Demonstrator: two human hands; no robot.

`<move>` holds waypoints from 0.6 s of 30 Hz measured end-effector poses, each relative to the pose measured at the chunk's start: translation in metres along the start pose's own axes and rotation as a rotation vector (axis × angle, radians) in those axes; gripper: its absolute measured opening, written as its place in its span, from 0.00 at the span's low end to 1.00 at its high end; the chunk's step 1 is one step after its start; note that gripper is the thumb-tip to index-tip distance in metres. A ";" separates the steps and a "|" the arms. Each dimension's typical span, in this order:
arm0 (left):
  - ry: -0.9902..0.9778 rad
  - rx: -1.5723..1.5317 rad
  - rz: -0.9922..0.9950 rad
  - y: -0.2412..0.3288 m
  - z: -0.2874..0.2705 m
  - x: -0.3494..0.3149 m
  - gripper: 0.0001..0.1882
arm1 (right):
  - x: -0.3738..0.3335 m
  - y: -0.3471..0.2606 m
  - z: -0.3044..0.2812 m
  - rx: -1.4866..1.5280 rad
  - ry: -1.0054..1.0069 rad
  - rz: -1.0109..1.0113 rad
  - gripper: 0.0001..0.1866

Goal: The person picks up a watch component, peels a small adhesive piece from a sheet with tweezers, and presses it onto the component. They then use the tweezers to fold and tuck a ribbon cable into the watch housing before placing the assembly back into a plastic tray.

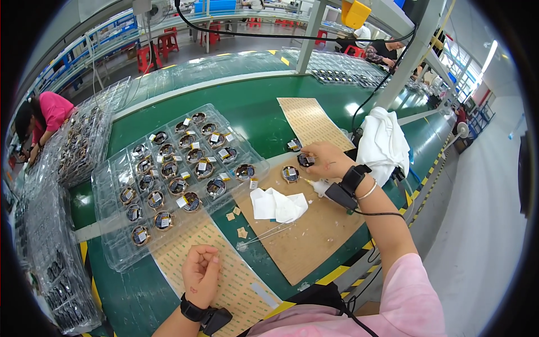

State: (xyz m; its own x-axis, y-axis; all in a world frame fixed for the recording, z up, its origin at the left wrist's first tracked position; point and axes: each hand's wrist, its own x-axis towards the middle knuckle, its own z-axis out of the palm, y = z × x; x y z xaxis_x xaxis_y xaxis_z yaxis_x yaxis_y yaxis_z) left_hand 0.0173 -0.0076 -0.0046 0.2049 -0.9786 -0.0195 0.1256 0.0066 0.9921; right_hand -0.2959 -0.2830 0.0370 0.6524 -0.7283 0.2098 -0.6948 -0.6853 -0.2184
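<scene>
My right hand [324, 161] is closed on the edge of a round watch module [306, 160], dark with small electronic parts, over the brown board [331, 230]. Just below it another round module [290, 174] with a gold-coloured rim lies on the board. Beside my right wrist is a white bottle [320, 187] with a thin tip, partly hidden. A further dark module [293, 145] lies beyond my fingers. My left hand [200, 272] rests with curled fingers over a tan sheet [224, 253] of printed backing; whether anything is between the fingers is hidden.
To the left, a transparent tray [120, 247] holds several round modules. A crumpled white cloth [278, 205], tweezers [264, 236] and small tan pieces [242, 232] lie nearby. Another tan sheet [314, 123] and a white cloth bundle [384, 140] are farther off. A person in pink [53, 115] works at far left.
</scene>
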 end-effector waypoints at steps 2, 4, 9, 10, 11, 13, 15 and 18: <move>-0.001 0.003 -0.011 0.000 0.000 0.000 0.07 | 0.003 0.002 -0.001 0.019 -0.054 0.040 0.21; -0.004 0.007 -0.018 0.001 0.000 0.000 0.08 | 0.005 0.003 -0.002 0.055 -0.162 0.117 0.23; 0.008 -0.002 -0.047 0.006 0.003 0.000 0.07 | 0.012 0.007 -0.005 0.045 -0.195 0.112 0.23; 0.018 -0.018 -0.069 0.008 0.004 0.001 0.07 | 0.014 0.005 -0.008 0.024 -0.201 0.105 0.23; 0.028 -0.033 -0.090 0.009 0.004 0.001 0.08 | 0.017 0.003 -0.011 0.004 -0.207 0.096 0.23; 0.031 -0.023 -0.093 0.009 0.004 0.002 0.08 | 0.025 0.007 -0.012 -0.015 -0.212 0.087 0.22; 0.035 -0.011 -0.100 0.008 0.006 0.001 0.08 | 0.035 0.021 -0.013 -0.013 -0.087 0.083 0.22; 0.036 -0.001 -0.097 0.006 0.002 0.000 0.08 | 0.052 0.029 -0.004 -0.010 -0.068 0.077 0.22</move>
State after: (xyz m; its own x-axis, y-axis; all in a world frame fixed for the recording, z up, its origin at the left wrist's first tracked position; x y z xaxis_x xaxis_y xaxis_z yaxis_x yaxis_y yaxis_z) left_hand 0.0160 -0.0075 0.0011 0.2260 -0.9667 -0.1202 0.1473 -0.0881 0.9852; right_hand -0.2835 -0.3412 0.0456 0.6155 -0.7778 0.1275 -0.7467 -0.6272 -0.2216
